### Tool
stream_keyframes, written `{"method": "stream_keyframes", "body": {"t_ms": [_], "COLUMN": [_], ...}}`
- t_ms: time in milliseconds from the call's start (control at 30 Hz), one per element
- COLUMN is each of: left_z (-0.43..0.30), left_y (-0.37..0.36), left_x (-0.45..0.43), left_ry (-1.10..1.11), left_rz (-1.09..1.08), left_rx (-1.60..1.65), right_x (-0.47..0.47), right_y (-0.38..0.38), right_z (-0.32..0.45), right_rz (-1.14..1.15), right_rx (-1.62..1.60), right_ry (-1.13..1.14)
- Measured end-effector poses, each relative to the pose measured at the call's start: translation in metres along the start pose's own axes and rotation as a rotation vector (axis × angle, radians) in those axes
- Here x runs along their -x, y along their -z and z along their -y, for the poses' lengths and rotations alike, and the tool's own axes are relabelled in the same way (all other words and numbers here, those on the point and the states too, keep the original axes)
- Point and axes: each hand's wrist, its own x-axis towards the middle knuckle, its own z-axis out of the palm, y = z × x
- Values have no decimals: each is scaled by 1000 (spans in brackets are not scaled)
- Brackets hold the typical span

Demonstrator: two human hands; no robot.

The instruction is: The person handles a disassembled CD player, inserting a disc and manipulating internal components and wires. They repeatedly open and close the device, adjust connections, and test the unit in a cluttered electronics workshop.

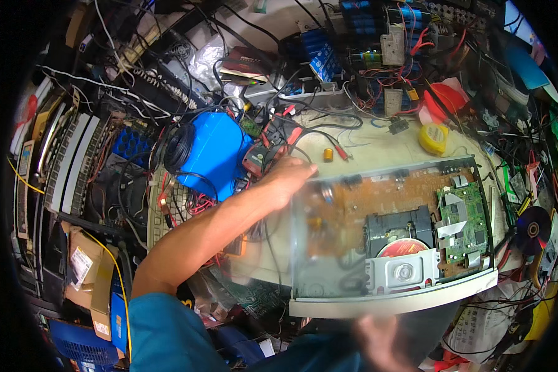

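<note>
An opened disc player [376, 304] lies before me, its cover off. Inside it are a brown circuit board [386, 190], a green circuit board [467, 223], a metal disc clamp bracket [402, 272] and a reddish disc [404, 248]. My left hand [293, 176] is at the player's back left corner, beside a red-and-grey multimeter [260, 156]; whether its fingers grip the chassis or a cable cannot be told. Below the pale front panel is my right hand [379, 342], blurred by motion, with its fingers near the panel's lower edge; its hold is unclear.
A yellow tape measure [433, 138], a small orange cylinder [328, 155] and cables lie behind the player. Left of my arm stand a blue box-like object [214, 153] and a keyboard [156, 204]. A loose disc [533, 229] and tangled wires are at the right.
</note>
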Motion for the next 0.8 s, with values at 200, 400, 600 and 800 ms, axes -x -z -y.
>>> {"method": "stream_keyframes", "body": {"t_ms": [200,400,600,800], "left_z": [-8,-14,-13,-53], "left_y": [-1,5,9,-2], "left_x": [11,5,-10,-16], "left_ry": [3,-3,-87,-83], "left_rz": [30,111,168,-114], "left_rx": [37,-15,-38,-56], "right_x": [1,-3,-8,-33], "right_y": [0,5,-1,-9], "right_z": [-2,-22,-20,-2], "right_rz": [26,6,-38,146], "right_rx": [-49,-43,-158,-213], "right_ry": [29,73,3,-47]}}
